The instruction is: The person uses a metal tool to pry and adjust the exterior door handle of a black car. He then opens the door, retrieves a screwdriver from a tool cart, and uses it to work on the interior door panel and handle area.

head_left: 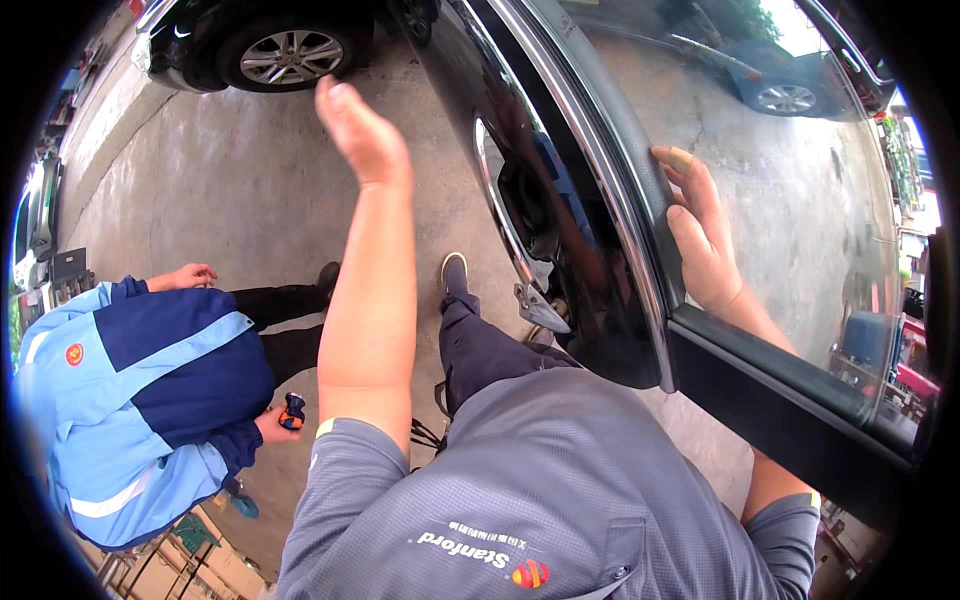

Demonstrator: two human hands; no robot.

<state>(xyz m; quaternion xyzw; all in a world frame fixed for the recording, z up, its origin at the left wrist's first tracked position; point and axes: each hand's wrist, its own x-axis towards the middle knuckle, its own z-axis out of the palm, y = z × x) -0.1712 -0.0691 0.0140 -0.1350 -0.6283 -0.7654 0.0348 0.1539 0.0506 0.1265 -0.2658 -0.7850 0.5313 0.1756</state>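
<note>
My left hand (368, 140) is raised in mid-air to the left of a black car door (620, 250). Its fingers are stretched out, partly turned from view, and nothing shows in it. The door stands swung out in front of me, with a chrome handle (495, 190) and chrome window trim. My right arm passes behind the door's dark window frame. Through the window glass (790, 230) my right hand (707, 240) appears beside the black upright edge of the frame, fingers apart and holding nothing visible. Whether its fingertips touch the frame I cannot tell.
At the left a person in a blue jacket (190, 360) stands close by, a small orange and black object (292, 412) in one hand. A dark car's front wheel (290, 58) is at the far side. A blue car (785, 85) shows through the glass, above the concrete floor (200, 200).
</note>
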